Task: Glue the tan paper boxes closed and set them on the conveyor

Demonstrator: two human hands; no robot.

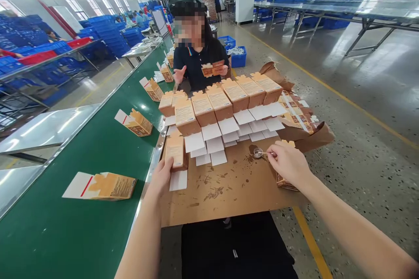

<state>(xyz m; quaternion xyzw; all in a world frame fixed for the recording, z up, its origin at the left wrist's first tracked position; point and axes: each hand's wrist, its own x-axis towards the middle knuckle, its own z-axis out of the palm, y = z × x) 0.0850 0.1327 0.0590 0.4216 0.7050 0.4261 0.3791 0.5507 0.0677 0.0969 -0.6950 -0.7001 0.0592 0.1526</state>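
Observation:
My left hand (162, 177) grips a small orange carton (175, 151) with a white flap at the near left of a brown cardboard work board (229, 187). My right hand (288, 163) is closed in a pinch on a thin brush or stick whose tip rests in a small clear glue dish (258, 152). Beneath that hand lies another orange carton (284, 182). A row of several orange cartons (222, 100) with open white flaps stands across the far part of the board.
A green conveyor belt (65, 226) runs along the left with cartons lying on it (108, 186) (135, 123). A person in dark clothes (196, 59) sits opposite, holding a carton. A stack of flat cartons (299, 115) lies at right. Blue crates fill the background.

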